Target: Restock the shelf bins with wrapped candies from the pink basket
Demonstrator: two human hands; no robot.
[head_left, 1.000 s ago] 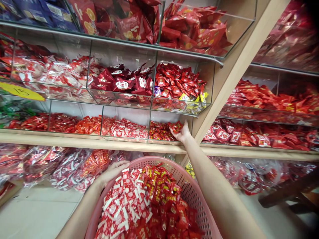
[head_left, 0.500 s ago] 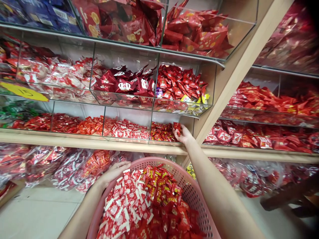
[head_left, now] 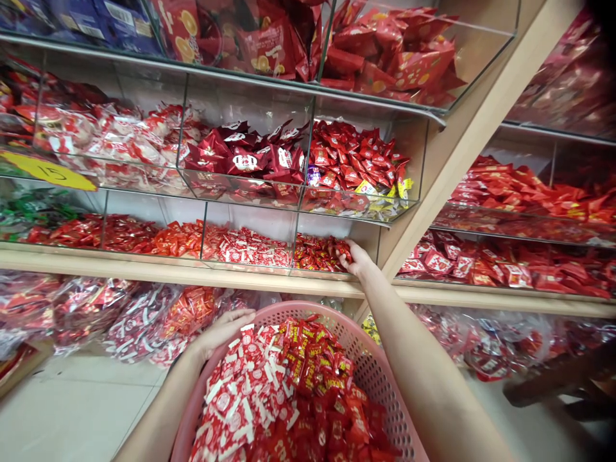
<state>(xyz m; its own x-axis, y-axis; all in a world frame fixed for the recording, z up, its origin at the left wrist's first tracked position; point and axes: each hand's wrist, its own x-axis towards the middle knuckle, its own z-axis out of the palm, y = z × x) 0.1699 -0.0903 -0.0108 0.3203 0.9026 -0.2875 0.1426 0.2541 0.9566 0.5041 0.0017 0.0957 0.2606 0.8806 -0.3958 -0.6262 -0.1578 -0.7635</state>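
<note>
My right hand reaches into the right-hand compartment of the lowest shelf row. Its fingers are closed around a few red wrapped candies, low over more candies of the same kind. My left hand is wrapped over the left rim of a pink perforated plastic basket; its fingertips are partly hidden. Inside the basket lie red-and-white wrapped candies on the left, red ones with yellow lettering at the back, and plain-looking red ones at the front.
Clear dividers split the shelves into compartments of wrapped sweets, including maroon packets. A slanting wooden post stands right of my right hand. Bagged candies sit below the wooden shelf edge. A yellow price tag hangs at left.
My right hand has dipped slightly closer to the candies in the compartment, still with candies in its fingers. My left hand stays on the basket rim. The view has shifted a little.
</note>
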